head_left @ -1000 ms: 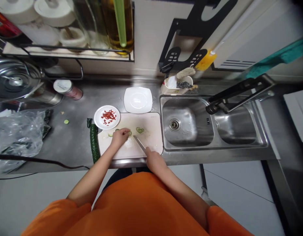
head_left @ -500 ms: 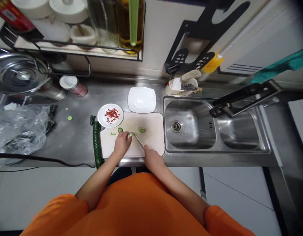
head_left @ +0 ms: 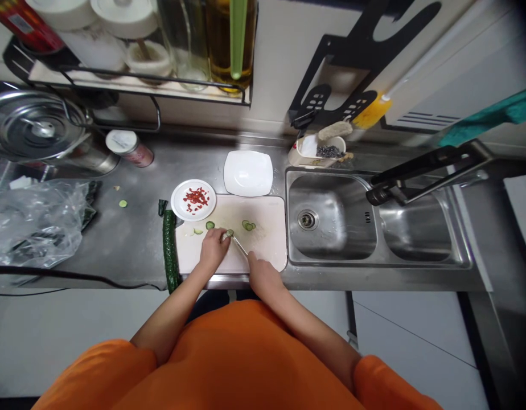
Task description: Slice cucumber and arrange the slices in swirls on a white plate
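My right hand (head_left: pixel 263 277) is closed round the handle of a knife (head_left: pixel 239 246), its blade pointing up and left over the pale cutting board (head_left: pixel 263 256). At the blade's tip, my left hand (head_left: pixel 213 249) has its fingers bent over a small piece of cucumber (head_left: pixel 227 233), partly hidden by them. Several cucumber slices (head_left: pixel 248 225) lie right of the blade. Another cucumber piece (head_left: pixel 210 225) and thin pale slivers rest left of it. A long dark green cucumber (head_left: pixel 169 247) lies along the board's left edge.
A round plate of red bits (head_left: pixel 193 214) overlaps the board's upper left corner. Behind the board is a white square plate (head_left: pixel 248 172). A steel double sink (head_left: pixel 331 250) borders the right side. Plastic bags (head_left: pixel 32 222) and a pot (head_left: pixel 32 128) stand left.
The knife hand has shifted slightly left, with the blade at the cucumber piece. The whole view has drifted a little. The left hand keeps its place on the board.
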Demonstrator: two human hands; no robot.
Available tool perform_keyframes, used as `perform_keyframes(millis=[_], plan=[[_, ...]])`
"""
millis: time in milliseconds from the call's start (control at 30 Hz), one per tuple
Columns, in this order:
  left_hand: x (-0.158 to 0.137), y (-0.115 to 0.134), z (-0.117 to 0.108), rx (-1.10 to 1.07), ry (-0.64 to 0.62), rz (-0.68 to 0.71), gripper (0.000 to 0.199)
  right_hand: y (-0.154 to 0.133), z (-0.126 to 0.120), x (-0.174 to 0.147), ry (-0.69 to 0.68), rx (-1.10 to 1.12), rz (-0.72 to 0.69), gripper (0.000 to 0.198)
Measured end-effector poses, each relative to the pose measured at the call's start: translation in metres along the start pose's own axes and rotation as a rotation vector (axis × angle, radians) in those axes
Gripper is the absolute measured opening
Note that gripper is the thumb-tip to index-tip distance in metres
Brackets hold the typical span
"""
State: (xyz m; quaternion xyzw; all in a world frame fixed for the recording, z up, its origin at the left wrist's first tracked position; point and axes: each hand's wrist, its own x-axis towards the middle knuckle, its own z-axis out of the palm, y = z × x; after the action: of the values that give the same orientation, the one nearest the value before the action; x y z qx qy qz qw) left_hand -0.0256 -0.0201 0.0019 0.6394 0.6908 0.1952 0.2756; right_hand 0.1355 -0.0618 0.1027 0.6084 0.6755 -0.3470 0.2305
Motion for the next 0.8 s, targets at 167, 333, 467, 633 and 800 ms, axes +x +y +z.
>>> perform_keyframes(millis=[167, 333, 467, 633, 800], plan=[[-0.0004, -0.0003, 0.0006, 0.004, 0.003, 0.006, 0.018, -0.0004, 0.0036, 0.0004, 0.024, -0.003, 0.007, 0.033], [-0.0003, -0.0002, 0.001, 0.004, 0.008, 0.012, 0.018, -0.0004, 0.0053, 0.0007, 0.033, 0.001, 0.01, 0.032], [0.0001, 0.0, 0.0008, 0.009, 0.006, 0.01, 0.017, -0.0006, 0.0057, 0.0024, 0.031, 0.015, 0.011, 0.031], [0.0006, 0.0006, 0.0004, 0.007, 0.0, 0.004, 0.017, -0.0045, 0.0027, 0.0047, 0.015, 0.023, 0.007, 0.03], [0.0018, 0.0002, 0.0002, 0.006, -0.009, -0.013, 0.017, -0.0078, -0.0007, 0.0049, -0.002, 0.038, -0.003, 0.032]])
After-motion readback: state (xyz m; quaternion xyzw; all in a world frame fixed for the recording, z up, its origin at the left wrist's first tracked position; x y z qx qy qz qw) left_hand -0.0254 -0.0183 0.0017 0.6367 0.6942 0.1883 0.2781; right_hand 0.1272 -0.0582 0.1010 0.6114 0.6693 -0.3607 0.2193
